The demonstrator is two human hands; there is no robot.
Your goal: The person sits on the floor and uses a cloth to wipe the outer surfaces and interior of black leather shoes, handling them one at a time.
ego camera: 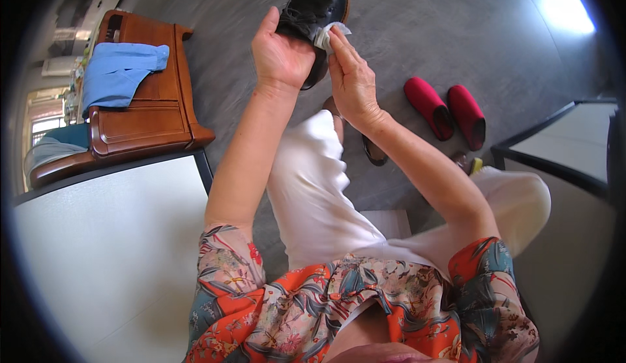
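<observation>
A black lace-up leather shoe [320,1] with a brown sole edge is held up in front of me, toe pointing to the top of the view. My left hand [283,52] supports it, palm up, with the thumb free at the side and the fingers hidden under or inside the shoe. In my right hand [354,77] is a folded white cloth or tissue [325,38], which the fingertips press against the side of the shoe near the laces.
Red slippers [429,106] stand on the grey floor [401,30] at right. A brown wooden cabinet [146,128] bears a folded blue garment [120,72]. White panels with black edges [112,245] flank me. A dark shoe [375,152] and a yellow-ended object [476,166] lie near my legs.
</observation>
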